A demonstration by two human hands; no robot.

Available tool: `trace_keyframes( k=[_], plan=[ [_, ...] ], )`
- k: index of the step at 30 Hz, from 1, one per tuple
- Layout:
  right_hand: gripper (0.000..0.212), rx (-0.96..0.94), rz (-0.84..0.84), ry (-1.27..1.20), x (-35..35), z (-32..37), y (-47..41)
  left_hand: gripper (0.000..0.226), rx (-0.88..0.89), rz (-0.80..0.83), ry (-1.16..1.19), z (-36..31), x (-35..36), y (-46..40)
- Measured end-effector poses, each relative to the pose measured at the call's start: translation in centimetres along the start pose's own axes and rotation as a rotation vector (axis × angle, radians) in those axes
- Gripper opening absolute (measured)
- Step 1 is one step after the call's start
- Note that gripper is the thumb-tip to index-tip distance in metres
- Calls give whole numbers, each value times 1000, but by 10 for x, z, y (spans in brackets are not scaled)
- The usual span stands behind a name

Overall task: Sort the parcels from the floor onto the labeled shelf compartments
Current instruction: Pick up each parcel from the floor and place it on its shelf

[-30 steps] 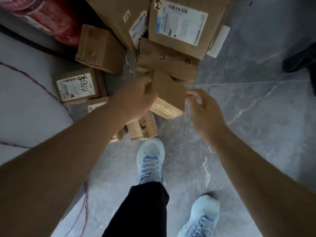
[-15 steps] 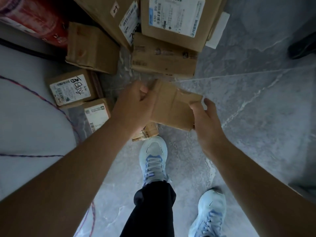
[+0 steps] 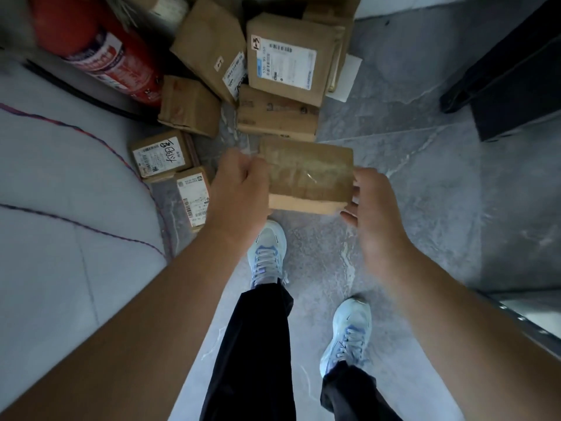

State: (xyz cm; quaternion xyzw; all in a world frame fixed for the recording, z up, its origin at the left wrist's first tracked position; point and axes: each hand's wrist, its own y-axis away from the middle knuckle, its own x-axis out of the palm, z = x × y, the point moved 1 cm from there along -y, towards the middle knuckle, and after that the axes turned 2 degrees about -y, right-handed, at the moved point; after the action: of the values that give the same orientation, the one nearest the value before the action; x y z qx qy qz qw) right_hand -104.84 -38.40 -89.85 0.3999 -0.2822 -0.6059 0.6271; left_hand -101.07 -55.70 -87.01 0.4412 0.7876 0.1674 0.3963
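A small brown cardboard parcel point(image 3: 308, 174) with clear tape across its top hangs above the floor between my hands. My left hand point(image 3: 239, 192) grips its left end with curled fingers. On its right end my right hand point(image 3: 372, 205) holds on, with fingers under the lower corner. Behind it lies a pile of parcels on the floor: a large box with a white label point(image 3: 288, 59), a flat box point(image 3: 276, 117), a tilted box point(image 3: 209, 47), a plain box point(image 3: 188, 106), and two small labelled ones point(image 3: 161, 153) point(image 3: 192, 196). No shelf is in view.
A red fire extinguisher point(image 3: 100, 53) lies at the top left, with a black cable beside it. A dark object point(image 3: 513, 77) stands at the upper right. My two feet in pale blue shoes point(image 3: 267, 253) point(image 3: 349, 332) stand on grey marble floor. A thin red cord runs along the left.
The parcel has come up off the pile and turned level between my hands, its taped face now upward. My right hand moved from its top edge to its right end. The view pulled back.
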Motion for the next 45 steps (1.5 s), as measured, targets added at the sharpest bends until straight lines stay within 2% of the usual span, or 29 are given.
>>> trace_keyframes(
  k=[2, 8, 11, 14, 17, 19, 23, 27, 33, 39, 45],
  plan=[
    [61, -45, -16, -6, -12, 14, 14, 22, 8, -36, -10, -12, -2, 20],
    [72, -167, -8, -61, -50, 53, 67, 48, 22, -68, 33, -60, -8, 77],
    [64, -234, -8, -65, -68, 70, 98, 38, 36, -53, 96, -80, -11, 106],
    [68, -283, -1, -54, -85, 83, 130, 21, 22, -57, 148, -98, -17, 132],
    [65, -346, -26, -65, -104, 97, 167, 18, 13, -23, 194, -127, -28, 162],
    [60, -381, -24, -78, -115, 109, 192, 20, 72, -14, 193, -151, -39, 187],
    [35, -464, -47, -165, -136, 137, 254, 25, 173, 0, 242, -195, -64, 236],
    [38, -534, -41, -234, -156, 164, 327, 27, 283, 41, 282, -242, -97, 293],
    [26, -614, -30, -281, -174, 197, 432, 27, 420, 153, 298, -302, -156, 375],
    [31, -698, -54, -331, -173, 217, 521, 33, 583, 215, 270, -344, -219, 434],
    [42, -830, -172, -356, -169, 230, 604, 41, 755, 252, 220, -375, -273, 484]
  ],
)
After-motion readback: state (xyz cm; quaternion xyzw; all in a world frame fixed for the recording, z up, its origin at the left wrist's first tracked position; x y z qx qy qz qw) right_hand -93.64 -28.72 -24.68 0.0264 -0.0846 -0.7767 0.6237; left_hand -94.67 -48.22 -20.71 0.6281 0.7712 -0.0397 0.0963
